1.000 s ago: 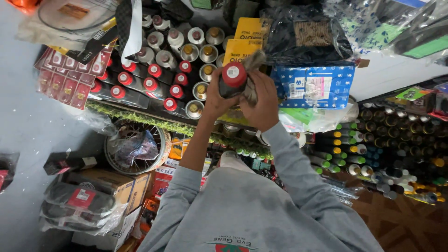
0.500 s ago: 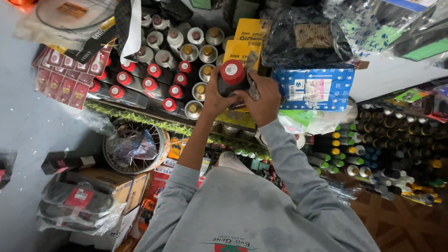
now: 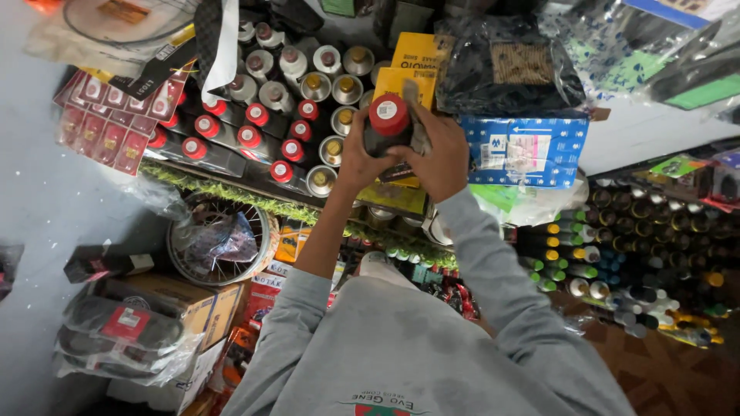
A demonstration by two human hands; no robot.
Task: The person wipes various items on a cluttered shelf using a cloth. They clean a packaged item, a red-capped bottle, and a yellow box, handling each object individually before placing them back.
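Both hands grasp a dark spray can with a red round cap (image 3: 388, 123), held up before the shelf of stacked cans (image 3: 270, 108). The left hand (image 3: 356, 158) wraps its left side; the right hand (image 3: 439, 154) clasps its right side. A blue cardboard box (image 3: 524, 150) sits just right of them.

Grey sweatshirt (image 3: 432, 347) w/ long sleeves, left sleeve (image 3: 289, 308) pushed up approx. to elbow, right sleeve (image 3: 501, 262) down to wrist, small red/green chest logo (image 3: 381, 404) at btm edge; both hands bare.
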